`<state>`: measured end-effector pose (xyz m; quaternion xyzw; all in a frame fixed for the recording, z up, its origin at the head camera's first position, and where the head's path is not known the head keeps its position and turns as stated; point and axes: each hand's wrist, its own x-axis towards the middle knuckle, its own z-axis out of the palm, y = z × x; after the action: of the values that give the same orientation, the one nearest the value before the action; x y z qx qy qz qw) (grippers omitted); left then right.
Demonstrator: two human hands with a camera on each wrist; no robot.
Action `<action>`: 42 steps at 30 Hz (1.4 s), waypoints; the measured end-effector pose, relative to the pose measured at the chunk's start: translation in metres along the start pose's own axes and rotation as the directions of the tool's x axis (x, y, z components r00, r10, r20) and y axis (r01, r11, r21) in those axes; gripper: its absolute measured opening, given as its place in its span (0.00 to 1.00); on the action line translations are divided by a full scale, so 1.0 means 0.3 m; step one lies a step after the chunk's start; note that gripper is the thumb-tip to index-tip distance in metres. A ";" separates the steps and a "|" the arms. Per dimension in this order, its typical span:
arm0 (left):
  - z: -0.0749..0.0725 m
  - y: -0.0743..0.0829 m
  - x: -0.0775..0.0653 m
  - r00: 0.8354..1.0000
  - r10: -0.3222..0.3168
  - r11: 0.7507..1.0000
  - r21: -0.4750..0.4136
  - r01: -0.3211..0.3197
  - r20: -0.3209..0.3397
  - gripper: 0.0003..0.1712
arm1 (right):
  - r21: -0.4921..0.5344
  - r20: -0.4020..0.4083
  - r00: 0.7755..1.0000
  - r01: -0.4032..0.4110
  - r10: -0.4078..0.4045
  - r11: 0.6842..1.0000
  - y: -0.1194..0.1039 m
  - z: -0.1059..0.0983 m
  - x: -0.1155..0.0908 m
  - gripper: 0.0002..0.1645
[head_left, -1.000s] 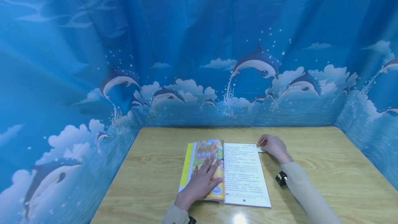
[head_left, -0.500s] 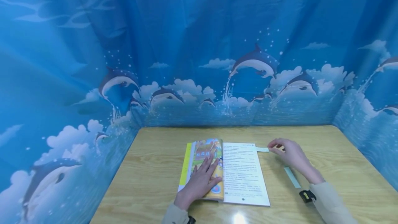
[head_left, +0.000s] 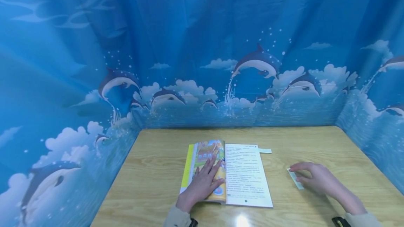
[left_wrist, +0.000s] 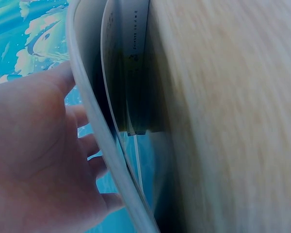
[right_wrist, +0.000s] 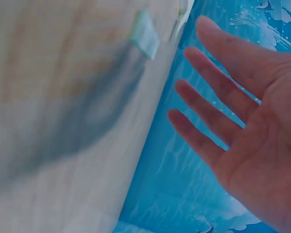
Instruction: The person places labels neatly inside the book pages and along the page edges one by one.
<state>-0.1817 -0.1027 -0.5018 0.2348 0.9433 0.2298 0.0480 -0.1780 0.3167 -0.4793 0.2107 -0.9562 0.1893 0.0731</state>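
Observation:
An open book (head_left: 247,178) lies on the table, a colourful picture on its left side and printed text on its right. My left hand (head_left: 203,183) rests on the picture with fingers straight; the left wrist view has this hand (left_wrist: 43,145) at the book's edge (left_wrist: 99,121). A pale green paper strip (head_left: 266,151) juts out past the right page near its top corner. Over a second such strip (head_left: 296,181), lying on the table, my right hand (head_left: 318,178) hovers. In the right wrist view its fingers are spread, apart from the strip (right_wrist: 145,35), and hold nothing.
The wooden table (head_left: 157,164) extends on both sides of the book. A blue curtain (head_left: 189,45) printed with dolphins and clouds stands behind it and along the sides. A bright light reflection shows near the table's front.
My right hand has let go of the strip at the book's edge and moved right and nearer, over the other strip. The left hand has stayed on the book.

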 end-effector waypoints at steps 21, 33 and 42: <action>-0.003 -0.001 0.002 1.000 -0.007 1.000 -0.006 0.007 0.004 0.40 | -0.075 0.015 0.996 0.087 -0.086 0.993 0.053 0.060 -0.023 0.26; -0.005 0.004 -0.001 1.000 -0.016 1.000 -0.009 0.017 0.026 0.41 | -0.011 0.113 0.994 -0.004 0.005 1.000 0.046 0.056 -0.004 0.30; 0.000 0.000 0.000 1.000 -0.016 1.000 -0.005 0.016 0.020 0.41 | -0.074 0.022 0.999 0.049 -0.048 0.996 0.029 0.068 -0.002 0.15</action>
<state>-0.1818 -0.1027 -0.5017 0.2293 0.9440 0.2294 0.0599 -0.1824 0.3161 -0.5011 0.2328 -0.9579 0.1497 0.0760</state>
